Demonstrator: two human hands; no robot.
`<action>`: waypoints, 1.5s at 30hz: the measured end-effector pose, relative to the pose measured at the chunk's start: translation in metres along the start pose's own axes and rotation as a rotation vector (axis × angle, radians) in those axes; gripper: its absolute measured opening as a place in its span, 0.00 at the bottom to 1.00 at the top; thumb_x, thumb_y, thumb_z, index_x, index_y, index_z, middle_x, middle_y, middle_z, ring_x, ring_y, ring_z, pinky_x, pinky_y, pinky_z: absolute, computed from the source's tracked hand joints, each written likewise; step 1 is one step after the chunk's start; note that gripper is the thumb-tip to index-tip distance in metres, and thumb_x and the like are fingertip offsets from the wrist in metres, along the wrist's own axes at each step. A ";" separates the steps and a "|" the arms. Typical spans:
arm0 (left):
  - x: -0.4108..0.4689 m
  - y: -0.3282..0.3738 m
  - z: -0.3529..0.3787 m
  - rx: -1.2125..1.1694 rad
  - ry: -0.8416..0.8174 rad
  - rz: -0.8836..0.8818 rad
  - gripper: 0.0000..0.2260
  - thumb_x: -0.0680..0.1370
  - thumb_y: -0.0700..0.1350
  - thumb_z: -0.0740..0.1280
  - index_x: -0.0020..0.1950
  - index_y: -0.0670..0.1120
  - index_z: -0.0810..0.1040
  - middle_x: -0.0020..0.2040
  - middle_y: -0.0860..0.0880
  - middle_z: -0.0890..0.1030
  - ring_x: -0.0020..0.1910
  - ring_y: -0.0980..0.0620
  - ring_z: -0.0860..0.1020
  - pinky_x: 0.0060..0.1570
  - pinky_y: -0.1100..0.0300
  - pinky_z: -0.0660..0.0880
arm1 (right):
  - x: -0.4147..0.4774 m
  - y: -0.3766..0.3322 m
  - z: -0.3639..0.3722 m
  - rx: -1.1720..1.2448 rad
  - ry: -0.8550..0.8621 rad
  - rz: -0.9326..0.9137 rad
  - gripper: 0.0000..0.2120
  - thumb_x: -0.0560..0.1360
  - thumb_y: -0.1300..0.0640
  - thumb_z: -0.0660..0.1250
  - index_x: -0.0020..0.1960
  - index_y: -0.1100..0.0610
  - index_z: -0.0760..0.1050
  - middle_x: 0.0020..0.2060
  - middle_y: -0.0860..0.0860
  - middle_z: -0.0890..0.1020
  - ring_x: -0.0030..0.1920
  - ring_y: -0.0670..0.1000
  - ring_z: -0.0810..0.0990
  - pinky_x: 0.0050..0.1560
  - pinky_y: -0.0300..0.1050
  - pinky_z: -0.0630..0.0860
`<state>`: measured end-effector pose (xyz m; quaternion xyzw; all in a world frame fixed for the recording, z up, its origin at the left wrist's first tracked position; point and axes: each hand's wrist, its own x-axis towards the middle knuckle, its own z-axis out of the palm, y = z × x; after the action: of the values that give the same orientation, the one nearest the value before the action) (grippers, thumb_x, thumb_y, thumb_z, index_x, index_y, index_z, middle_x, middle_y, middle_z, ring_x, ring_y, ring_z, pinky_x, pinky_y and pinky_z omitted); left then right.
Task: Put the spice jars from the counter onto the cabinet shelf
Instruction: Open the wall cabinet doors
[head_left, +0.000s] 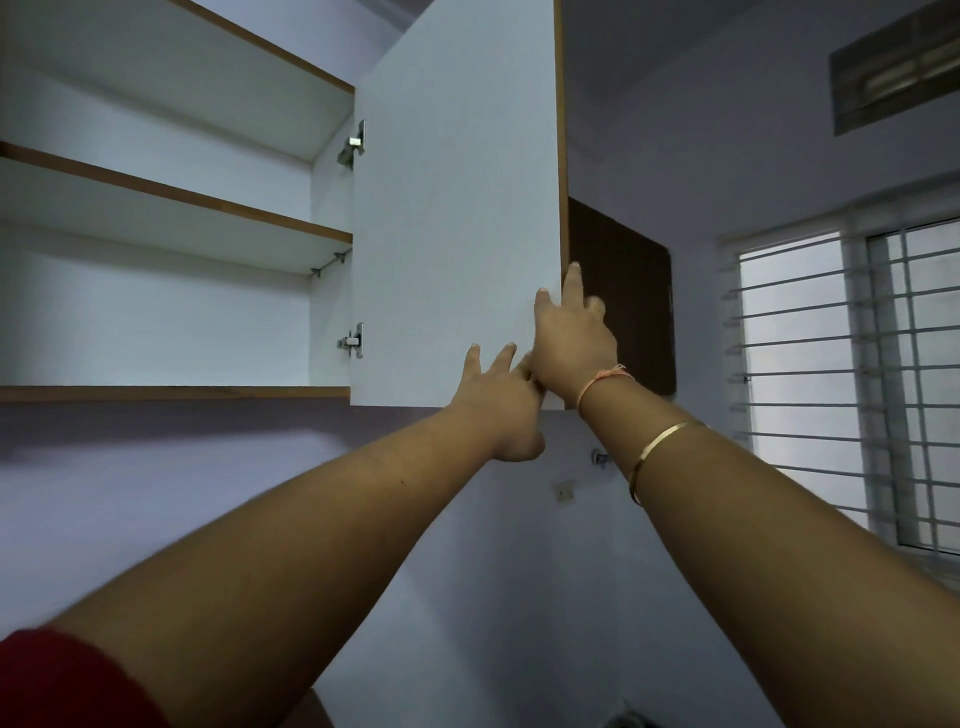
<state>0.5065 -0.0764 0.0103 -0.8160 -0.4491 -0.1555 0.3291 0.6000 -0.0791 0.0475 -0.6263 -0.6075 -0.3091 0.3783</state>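
no spice jars anywhere in view; most likely down on the counter, out of frame below. cabinet shelf (176, 195) up at left, brown-edged, with a bottom board (171, 393) beneath it, no jar showing on either. cabinet door (457, 208) swung wide on two metal hinges (353, 340), white inner face toward the camera.

right hand (571, 343) gripping the door's free edge low down: thumb on the white face, forefinger stretched up along the edge, other fingers wrapped round to the far side and partly hidden. left hand (498, 400) just below and touching it, pressed flat to the door face near the bottom corner, fingers straight and spread, holding nothing.

step in hand, by the look of it: getting the door fully open and out of the way before any jar goes up. to do it well: ease the door to the end of its swing, no yanking against the hinges; mind the dark panel (623, 296) close behind the edge, a likely pinch for the wrapped fingers; let go only once steady. then down for the jars, carried upright, bottom board first as the easier reach.

further out: gold bangle (660, 447) and thread band (605, 379) on the right arm, red sleeve (62, 680) on the left, barred window (841, 364) at far right.
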 end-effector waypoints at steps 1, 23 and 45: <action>-0.004 -0.003 -0.002 -0.002 0.011 -0.018 0.30 0.76 0.53 0.63 0.75 0.46 0.59 0.77 0.46 0.56 0.77 0.44 0.48 0.72 0.38 0.42 | -0.001 -0.008 -0.003 0.000 0.043 -0.018 0.27 0.75 0.59 0.67 0.71 0.60 0.63 0.77 0.61 0.48 0.70 0.64 0.63 0.59 0.50 0.74; -0.173 -0.241 -0.035 0.279 0.024 -0.554 0.41 0.75 0.54 0.64 0.77 0.42 0.41 0.77 0.39 0.44 0.76 0.39 0.42 0.73 0.43 0.43 | -0.016 -0.274 -0.007 0.464 -0.078 -0.243 0.22 0.77 0.60 0.56 0.69 0.62 0.66 0.74 0.62 0.58 0.76 0.63 0.50 0.74 0.57 0.56; -0.269 -0.404 -0.016 0.353 0.063 -0.754 0.49 0.71 0.55 0.72 0.77 0.43 0.39 0.77 0.38 0.41 0.76 0.38 0.42 0.74 0.45 0.48 | -0.005 -0.472 0.066 0.907 -0.281 -0.343 0.22 0.77 0.59 0.57 0.70 0.61 0.63 0.69 0.61 0.64 0.69 0.63 0.63 0.64 0.54 0.66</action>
<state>0.0220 -0.1033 0.0350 -0.5201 -0.7259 -0.2108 0.3977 0.1250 -0.0372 0.0553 -0.3256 -0.8199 0.0153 0.4707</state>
